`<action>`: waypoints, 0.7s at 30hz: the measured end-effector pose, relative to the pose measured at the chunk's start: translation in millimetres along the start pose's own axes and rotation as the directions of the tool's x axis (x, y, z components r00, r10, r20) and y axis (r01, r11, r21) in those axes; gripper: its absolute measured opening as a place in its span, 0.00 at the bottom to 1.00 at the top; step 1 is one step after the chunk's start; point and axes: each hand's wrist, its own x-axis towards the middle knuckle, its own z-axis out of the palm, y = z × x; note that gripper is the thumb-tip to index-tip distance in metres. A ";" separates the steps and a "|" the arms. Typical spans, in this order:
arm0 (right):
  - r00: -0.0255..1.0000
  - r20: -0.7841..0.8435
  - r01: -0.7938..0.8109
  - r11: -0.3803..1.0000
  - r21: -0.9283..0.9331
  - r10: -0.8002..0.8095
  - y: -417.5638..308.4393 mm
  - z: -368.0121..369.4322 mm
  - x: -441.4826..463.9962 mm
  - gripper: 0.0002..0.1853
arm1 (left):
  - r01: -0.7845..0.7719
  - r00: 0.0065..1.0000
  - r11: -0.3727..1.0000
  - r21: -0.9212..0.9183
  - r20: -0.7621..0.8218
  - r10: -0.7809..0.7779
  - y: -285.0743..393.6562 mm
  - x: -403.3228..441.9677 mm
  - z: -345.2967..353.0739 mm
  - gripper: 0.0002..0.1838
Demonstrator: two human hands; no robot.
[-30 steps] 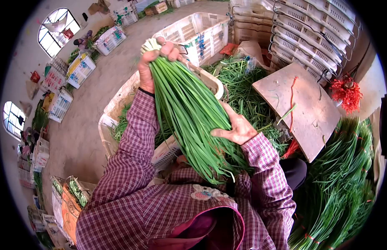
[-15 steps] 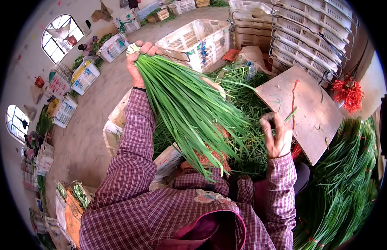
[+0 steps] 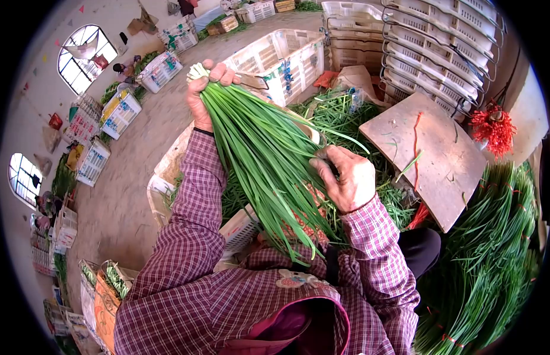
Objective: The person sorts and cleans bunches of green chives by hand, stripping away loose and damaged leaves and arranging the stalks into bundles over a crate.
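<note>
Closed firmly around pale stem ends, the left hand (image 3: 214, 80) holds up a bundle of long green leaves (image 3: 257, 160), which slants across the middle of my head-camera view, its leaves fanning down toward the lap. From my remote post I see the left arm stretched forward in a plaid sleeve (image 3: 192, 189), a dark band (image 3: 204, 131) at the wrist. The right hand (image 3: 351, 177), elbow bent, meets the bundle's outer edge, thumb and forefinger drawn close together; I cannot tell whether a leaf is pinched between them. Beneath and beyond the bundle lie loose greens (image 3: 334, 118), beside a tilted board (image 3: 426, 165) with a red strand (image 3: 416, 151) across it. A red tuft of strands (image 3: 493, 133) hangs near the board's far corner, and bundles with red ties (image 3: 482, 254) are heaped at right. Farther out stand an open white crate (image 3: 304, 71) and stacked crates (image 3: 435, 56). I cannot read the coloured marks on the crates by the wall (image 3: 159, 72), nor the dark ones on an orange panel (image 3: 107, 305) at lower left.
</note>
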 end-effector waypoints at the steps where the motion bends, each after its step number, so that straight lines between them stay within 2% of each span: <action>1: 1.000 0.001 0.000 1.000 0.001 0.000 -0.9 -2.7 1.4 0.07 | 0.000 1.000 1.000 0.000 -0.001 0.000 0.2 -0.1 0.6 0.17; 4: 0.997 -0.072 0.034 0.999 -0.006 -0.034 4.0 -15.2 4.8 0.05 | 0.023 0.999 0.998 0.050 -0.025 -0.022 0.2 -2.0 2.6 0.17; 5: 0.986 -0.141 0.089 0.996 0.015 -0.086 8.5 -17.9 5.0 0.05 | 0.026 0.999 0.999 0.047 -0.027 -0.025 -1.3 -3.0 3.8 0.17; 7: 0.969 -0.105 -0.183 0.933 0.310 0.225 8.0 -30.5 3.2 0.06 | 0.042 0.999 0.997 0.058 -0.005 -0.042 -4.4 -4.9 5.5 0.16; 9: 0.893 -0.267 -0.097 0.734 0.672 0.362 19.0 -35.9 4.0 0.08 | 0.028 0.999 0.999 0.030 -0.045 -0.026 -3.4 -5.7 2.1 0.16; 10: 0.892 -0.277 -0.101 0.756 0.647 0.357 21.0 -40.0 0.5 0.09 | 0.009 0.996 1.000 0.003 -0.083 -0.009 -2.7 -5.7 0.1 0.15; 11: 0.921 -0.184 -0.177 0.787 0.591 0.344 19.2 -47.7 -8.4 0.12 | 0.006 0.997 1.000 0.004 -0.083 -0.006 -2.2 -5.1 -1.9 0.15; 13: 0.954 0.120 -0.293 0.781 0.551 0.274 13.3 -49.2 -16.3 0.15 | 0.021 0.997 0.999 -0.045 -0.077 -0.025 -3.2 -5.8 -2.8 0.14; 14: 0.970 0.188 -0.213 0.910 0.355 0.153 13.4 -48.4 -17.2 0.16 | 0.025 0.997 0.999 -0.046 -0.076 -0.029 -4.2 -5.5 -2.5 0.14; 15: 0.993 0.118 -0.014 0.986 0.164 -0.005 12.3 -41.6 -17.2 0.15 | 0.021 0.997 0.999 -0.049 -0.073 -0.025 -5.5 -4.8 -0.1 0.14; 17: 0.995 0.098 0.015 1.000 -0.008 -0.014 5.8 -30.9 -17.1 0.16 | 0.015 0.997 0.999 -0.051 -0.070 -0.019 -7.6 -3.5 2.0 0.14; 18: 0.993 0.116 -0.029 0.999 0.032 0.025 3.1 -27.2 -16.5 0.17 | 0.017 0.998 0.999 -0.051 -0.058 -0.020 -8.2 -2.4 3.3 0.14; 21: 0.995 0.099 -0.027 0.999 0.020 0.025 -0.4 -6.7 -12.2 0.16 | 0.012 0.998 0.999 -0.033 -0.053 -0.014 -10.5 -1.3 6.5 0.14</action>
